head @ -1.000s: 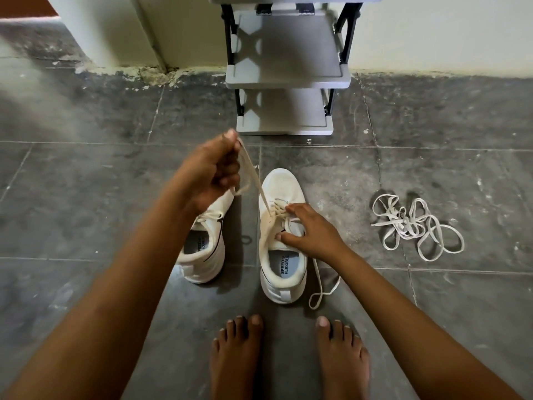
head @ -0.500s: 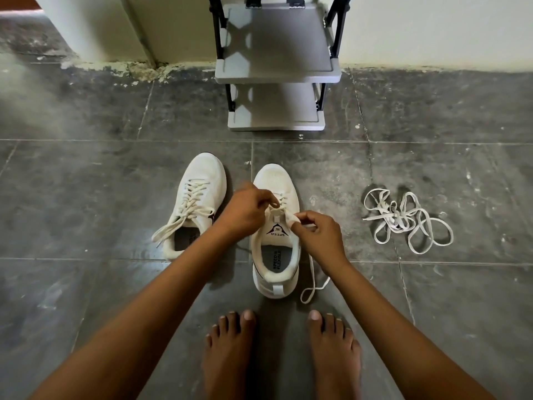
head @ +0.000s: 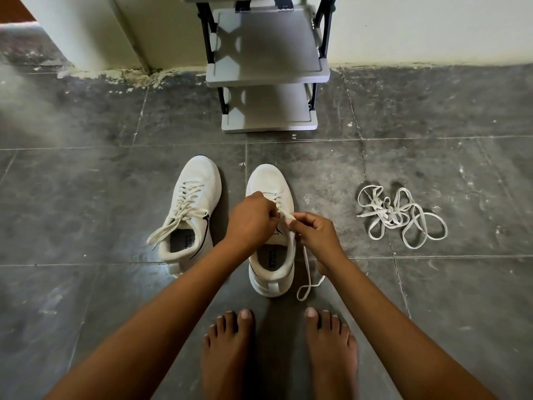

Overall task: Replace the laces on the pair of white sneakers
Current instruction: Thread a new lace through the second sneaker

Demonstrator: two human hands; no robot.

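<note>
Your left hand [head: 251, 217] has come down from its high pull to meet your right hand [head: 315, 235], both sets of fingers pinching the lace [head: 307, 267] over the right-hand sneaker [head: 269, 180] on the floor, so lacing looks nearly finished.

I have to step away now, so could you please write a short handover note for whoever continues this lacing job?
Left hand: pinches the lace over the right sneaker's upper eyelets.
Right hand: pinches the same lace beside it; one end trails on the floor.
Left sneaker: laced, ends loose, untied.
Loose laces: tangled pile on the floor, right of both shoes.
Done: left sneaker threaded. Left: finish the right sneaker, probably tie both.
</note>
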